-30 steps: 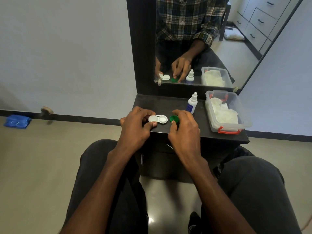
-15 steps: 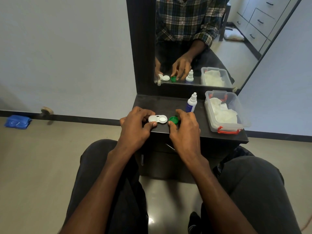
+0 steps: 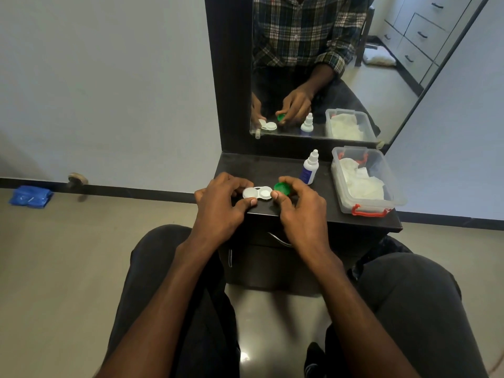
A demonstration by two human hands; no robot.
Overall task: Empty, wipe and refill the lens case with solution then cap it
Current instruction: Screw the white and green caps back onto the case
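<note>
Left hand (image 3: pixel 218 204) pinches the white lens case (image 3: pixel 257 193) on the bench (image 3: pixel 272 165). Right hand (image 3: pixel 300 205) grips the green cap (image 3: pixel 282 189) just beside the case's right well.

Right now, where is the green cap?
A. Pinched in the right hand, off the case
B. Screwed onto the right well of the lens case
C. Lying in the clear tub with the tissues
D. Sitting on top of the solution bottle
A. The right hand pinches the green cap just beside the lens case, whose right well sits uncovered, while the left hand grips the case's left end.
</note>
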